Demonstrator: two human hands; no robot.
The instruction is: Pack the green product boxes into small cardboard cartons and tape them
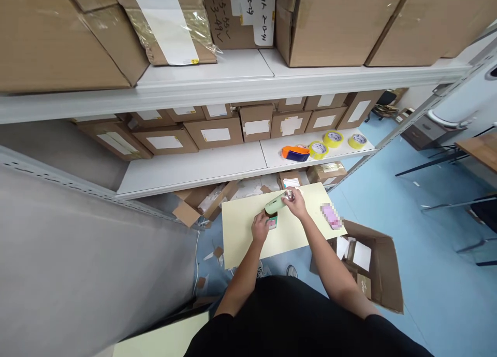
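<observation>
Over the pale yellow table [243,225], my right hand [297,204] is closed around the silvery end of a light green bottle [275,204]. The bottle is tilted, its lower end pointing left and down. Just below that end, my left hand [260,227] grips a small green-and-pink box [273,222], whose dark upper side faces the bottle. Whether the bottle's tip is inside the box or only against it, I cannot tell. To the right on the same table lies a pinkish-purple item [331,215], blurred out.
A grey shelf [217,162] ahead holds several labelled cartons [216,134], yellow tape rolls [333,138] and an orange tape dispenser [295,152]. Right of the table, an open carton [384,269] holds smaller boxes. Another open carton [205,201] stands left, under the shelf.
</observation>
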